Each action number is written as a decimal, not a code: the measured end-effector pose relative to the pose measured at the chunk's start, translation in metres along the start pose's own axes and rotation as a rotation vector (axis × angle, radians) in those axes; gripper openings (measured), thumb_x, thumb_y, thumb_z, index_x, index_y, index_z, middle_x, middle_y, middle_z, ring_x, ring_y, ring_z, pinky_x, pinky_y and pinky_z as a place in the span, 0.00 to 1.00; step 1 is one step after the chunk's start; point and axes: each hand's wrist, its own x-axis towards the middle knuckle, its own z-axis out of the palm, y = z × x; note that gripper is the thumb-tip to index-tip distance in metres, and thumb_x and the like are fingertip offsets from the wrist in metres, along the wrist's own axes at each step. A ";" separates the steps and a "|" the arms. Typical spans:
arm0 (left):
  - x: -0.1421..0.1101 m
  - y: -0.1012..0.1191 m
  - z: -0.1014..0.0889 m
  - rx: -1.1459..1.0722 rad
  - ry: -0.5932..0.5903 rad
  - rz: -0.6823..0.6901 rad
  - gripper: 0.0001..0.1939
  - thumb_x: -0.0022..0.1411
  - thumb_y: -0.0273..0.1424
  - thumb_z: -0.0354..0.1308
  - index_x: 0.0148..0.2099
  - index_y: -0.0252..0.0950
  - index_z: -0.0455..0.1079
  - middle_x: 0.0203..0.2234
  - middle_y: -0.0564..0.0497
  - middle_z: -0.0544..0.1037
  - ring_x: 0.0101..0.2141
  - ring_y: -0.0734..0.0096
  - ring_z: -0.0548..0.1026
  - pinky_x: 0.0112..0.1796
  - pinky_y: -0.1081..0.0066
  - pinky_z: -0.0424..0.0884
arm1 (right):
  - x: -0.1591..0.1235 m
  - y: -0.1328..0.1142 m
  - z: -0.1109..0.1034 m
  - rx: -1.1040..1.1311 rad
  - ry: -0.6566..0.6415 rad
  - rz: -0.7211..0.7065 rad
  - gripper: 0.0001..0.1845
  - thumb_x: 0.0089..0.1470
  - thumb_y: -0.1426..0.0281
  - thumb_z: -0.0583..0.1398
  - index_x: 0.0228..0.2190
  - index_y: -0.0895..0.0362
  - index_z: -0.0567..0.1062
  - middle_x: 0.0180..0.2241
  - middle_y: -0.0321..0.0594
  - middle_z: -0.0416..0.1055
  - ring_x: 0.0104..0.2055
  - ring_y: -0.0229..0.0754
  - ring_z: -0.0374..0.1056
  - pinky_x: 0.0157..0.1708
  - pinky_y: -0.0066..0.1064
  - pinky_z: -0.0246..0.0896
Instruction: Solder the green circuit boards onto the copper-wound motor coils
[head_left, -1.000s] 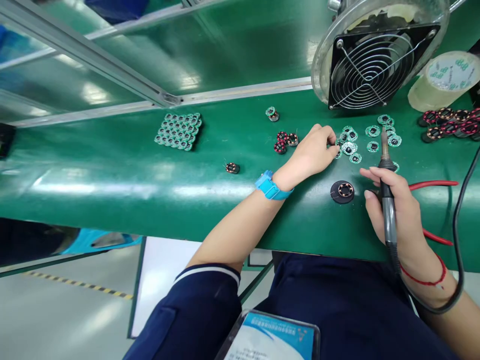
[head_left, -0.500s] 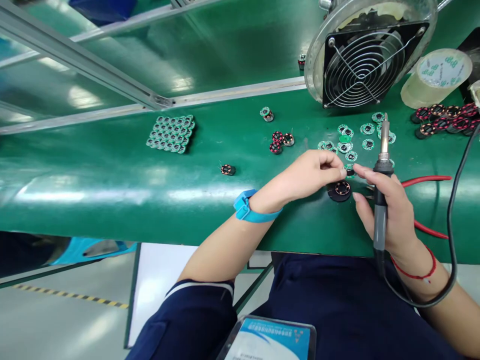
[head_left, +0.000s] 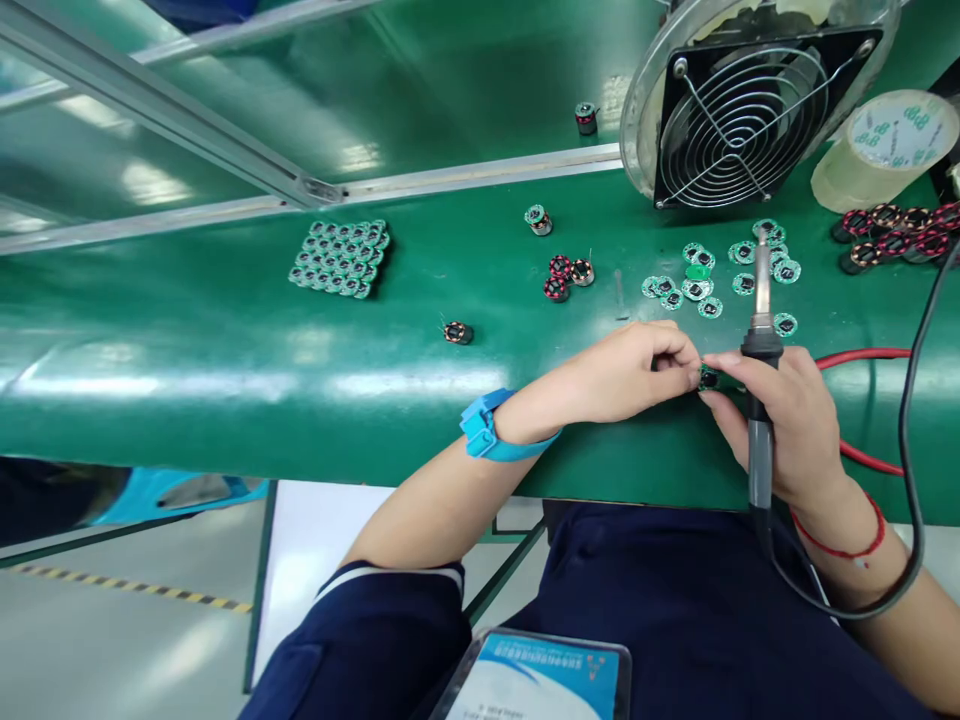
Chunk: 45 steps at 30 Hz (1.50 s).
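Observation:
My left hand (head_left: 649, 372) is closed in a pinch on the left edge of a small round green circuit board (head_left: 708, 378). My right hand (head_left: 791, 420) has a soldering iron (head_left: 760, 455) tucked against its fingers, tip pointing away from me. The thumb and index fingertip of that hand also touch the board from the right. The copper-wound motor coil and its black round base under the board are now hidden by my fingers. Red-handled pliers (head_left: 862, 357) lie behind my right hand, their jaws mostly covered.
Loose round boards (head_left: 697, 290) lie beyond my hands. Three wound coils (head_left: 559, 267) stand to their left, near a single coil (head_left: 457, 332) and a block of board-topped coils (head_left: 341, 258). A fan (head_left: 739, 130), a tape roll (head_left: 885, 150) and more coils (head_left: 892, 235) stand at the back right.
My left hand has brought the circuit board down over the coil, which was visible before. My right thumb and index finger have closed in on the board. The camera view has shifted slightly.

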 end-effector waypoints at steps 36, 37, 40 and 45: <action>-0.006 -0.036 0.019 0.452 0.046 0.251 0.19 0.63 0.31 0.54 0.56 0.32 0.62 0.48 0.41 0.68 0.49 0.62 0.64 0.52 0.60 0.64 | -0.003 0.006 -0.002 0.275 0.182 0.275 0.31 0.49 0.70 0.66 0.54 0.49 0.65 0.41 0.40 0.73 0.42 0.45 0.71 0.44 0.42 0.69; -0.003 -0.038 0.023 0.468 0.072 0.249 0.17 0.64 0.31 0.53 0.54 0.32 0.64 0.47 0.42 0.68 0.47 0.63 0.64 0.50 0.61 0.65 | -0.003 0.005 -0.002 0.276 0.181 0.284 0.31 0.49 0.70 0.66 0.54 0.50 0.65 0.41 0.40 0.73 0.42 0.45 0.71 0.43 0.42 0.69; 0.001 -0.041 0.032 0.484 0.148 0.251 0.13 0.65 0.30 0.51 0.51 0.33 0.67 0.44 0.44 0.70 0.44 0.65 0.64 0.48 0.64 0.65 | -0.005 0.006 -0.002 0.293 0.179 0.320 0.31 0.49 0.69 0.66 0.54 0.50 0.65 0.42 0.41 0.73 0.43 0.45 0.71 0.43 0.41 0.70; -0.001 -0.038 0.034 0.617 0.192 0.243 0.14 0.68 0.33 0.47 0.47 0.30 0.69 0.39 0.43 0.69 0.40 0.65 0.64 0.44 0.65 0.65 | -0.009 0.008 0.000 0.310 0.165 0.357 0.33 0.47 0.67 0.67 0.54 0.48 0.65 0.43 0.40 0.73 0.44 0.46 0.71 0.44 0.43 0.70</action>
